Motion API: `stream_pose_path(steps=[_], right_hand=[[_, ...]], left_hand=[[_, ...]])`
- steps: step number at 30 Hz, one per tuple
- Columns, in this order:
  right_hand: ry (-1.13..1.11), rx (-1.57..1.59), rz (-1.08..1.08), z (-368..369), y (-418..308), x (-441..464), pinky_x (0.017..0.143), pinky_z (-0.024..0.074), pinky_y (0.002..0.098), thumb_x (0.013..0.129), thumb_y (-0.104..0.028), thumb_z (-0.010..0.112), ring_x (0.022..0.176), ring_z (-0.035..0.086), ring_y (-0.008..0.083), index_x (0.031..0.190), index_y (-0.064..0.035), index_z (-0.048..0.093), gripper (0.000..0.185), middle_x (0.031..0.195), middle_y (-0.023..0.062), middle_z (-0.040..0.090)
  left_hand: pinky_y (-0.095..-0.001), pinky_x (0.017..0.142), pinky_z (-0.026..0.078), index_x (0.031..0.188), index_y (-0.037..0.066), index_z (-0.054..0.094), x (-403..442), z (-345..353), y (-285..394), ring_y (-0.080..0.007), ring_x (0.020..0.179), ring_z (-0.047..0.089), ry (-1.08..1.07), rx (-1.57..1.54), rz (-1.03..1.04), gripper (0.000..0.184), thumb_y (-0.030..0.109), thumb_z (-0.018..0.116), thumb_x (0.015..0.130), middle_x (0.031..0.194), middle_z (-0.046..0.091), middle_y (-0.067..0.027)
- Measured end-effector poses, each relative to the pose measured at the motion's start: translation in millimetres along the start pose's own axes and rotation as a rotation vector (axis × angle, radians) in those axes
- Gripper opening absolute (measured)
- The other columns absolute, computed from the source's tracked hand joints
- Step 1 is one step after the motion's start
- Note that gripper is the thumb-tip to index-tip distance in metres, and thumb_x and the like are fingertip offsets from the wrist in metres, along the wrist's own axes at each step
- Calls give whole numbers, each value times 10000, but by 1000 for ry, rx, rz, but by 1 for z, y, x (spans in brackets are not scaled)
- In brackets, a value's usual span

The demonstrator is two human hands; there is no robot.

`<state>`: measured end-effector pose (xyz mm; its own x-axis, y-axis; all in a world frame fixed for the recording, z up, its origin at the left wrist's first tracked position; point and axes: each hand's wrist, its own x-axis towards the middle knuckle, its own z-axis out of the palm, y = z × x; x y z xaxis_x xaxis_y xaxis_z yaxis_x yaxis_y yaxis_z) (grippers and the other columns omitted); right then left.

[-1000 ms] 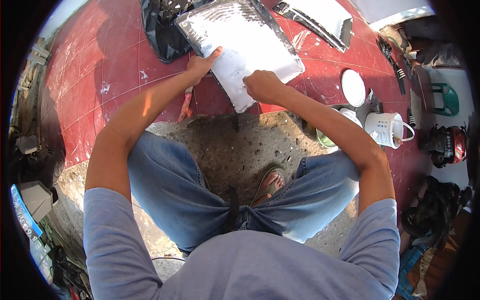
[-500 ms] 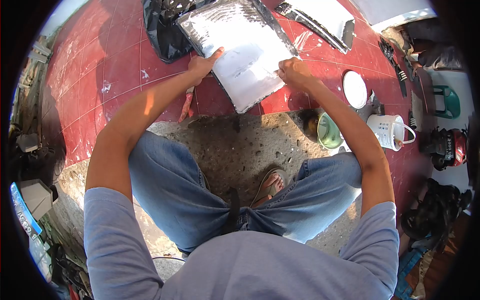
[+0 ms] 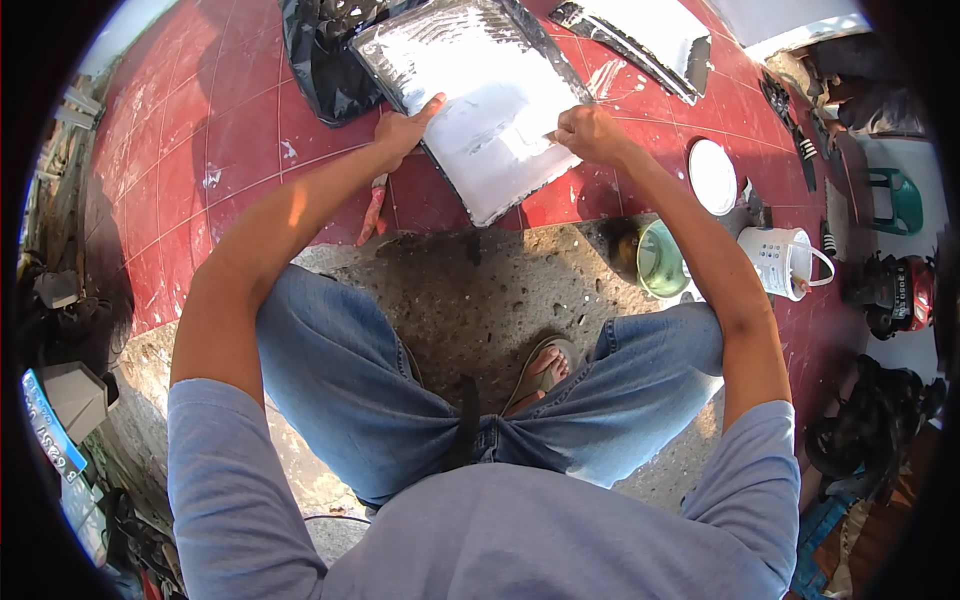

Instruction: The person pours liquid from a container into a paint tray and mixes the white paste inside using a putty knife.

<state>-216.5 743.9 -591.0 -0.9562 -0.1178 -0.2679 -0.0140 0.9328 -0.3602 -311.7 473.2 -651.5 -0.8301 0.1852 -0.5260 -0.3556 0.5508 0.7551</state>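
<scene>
A rectangular panel [image 3: 500, 110], smeared with white paint or filler and dark along its edges, lies at a slant on the red tiles in front of me. My left hand [image 3: 405, 132] grips its left edge, thumb resting on the white face and the other fingers out of sight beneath. Over the right edge, my right hand [image 3: 592, 134] is closed with its fingers curled against the white surface. Whatever it may be pinching is too small or hidden to make out. Near my left wrist lies a red-handled tool [image 3: 373, 210], partly under the panel.
A black plastic bag [image 3: 330, 75] sits behind the panel at left. Another white-coated panel [image 3: 655, 40] lies beyond at right. On the right are a white lid [image 3: 712, 177], a green container [image 3: 660, 260] and a white bucket [image 3: 775, 258]. The tiled ledge [image 3: 260, 200] ends before my knees.
My right hand has shifted slightly away from me along the panel's right edge. The left hand keeps its grip, and the panel has hardly moved.
</scene>
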Motion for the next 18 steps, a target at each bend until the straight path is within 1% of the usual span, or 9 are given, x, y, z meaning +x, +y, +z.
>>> stream_pose_path(steps=[1,2,4,5,8,11,14,17,18], right_hand=[[129,-130,-63,3,15,5,642,464,428,758,-226,555,716,590,353,693,15,585,251,688,222,578],[108,-186,-19,5,21,3,668,468,423,759,-240,555,738,591,349,714,6,591,253,725,213,588],[75,-295,67,10,31,5,720,476,414,762,-269,556,780,595,339,755,-12,604,261,798,195,606],[75,-310,-38,17,33,7,717,479,414,759,-264,555,768,599,335,772,-3,606,266,780,206,604],[-66,-123,-15,-10,12,5,730,479,410,762,-234,542,791,600,333,782,11,603,252,813,207,606],[119,-215,84,0,37,11,713,480,403,757,-223,553,783,599,335,738,5,606,235,807,193,607],[-34,-290,10,-8,19,9,701,483,402,755,-219,559,779,599,332,745,2,606,226,802,179,610],[-70,-77,107,-22,20,12,703,483,403,753,-219,554,802,598,323,762,-1,604,224,821,175,610],[-7,-121,109,-21,26,13,702,482,403,750,-222,559,802,598,323,749,-1,604,225,808,179,608]], left_hand=[[-316,658,509,940,-209,513,-3,1,1,-238,841,601,5,-23,22,961,679,626,588,970,571,-231],[-316,658,509,931,-207,518,-5,0,2,-236,841,602,12,-47,45,955,678,625,589,966,572,-231],[-312,653,511,907,-201,526,3,2,-1,-228,825,605,54,27,24,930,670,628,596,961,573,-226],[-310,650,512,895,-198,531,8,2,-4,-225,817,607,74,63,11,918,666,629,599,958,574,-224],[-307,629,524,863,-188,540,-8,-1,5,-217,789,610,-19,-90,34,869,640,636,619,945,574,-217],[-310,609,537,871,-193,532,2,1,-1,-218,777,610,7,-48,27,852,617,641,632,939,571,-213],[-313,604,542,898,-205,516,-9,-3,10,-224,783,610,-14,-38,-13,876,619,641,630,949,564,-218],[-313,609,540,925,-221,498,-6,-2,4,-227,784,611,-35,-81,26,912,630,634,628,956,560,-225],[-312,608,541,927,-223,497,-6,-1,4,-227,786,611,-26,-72,26,915,631,633,628,957,558,-226]])
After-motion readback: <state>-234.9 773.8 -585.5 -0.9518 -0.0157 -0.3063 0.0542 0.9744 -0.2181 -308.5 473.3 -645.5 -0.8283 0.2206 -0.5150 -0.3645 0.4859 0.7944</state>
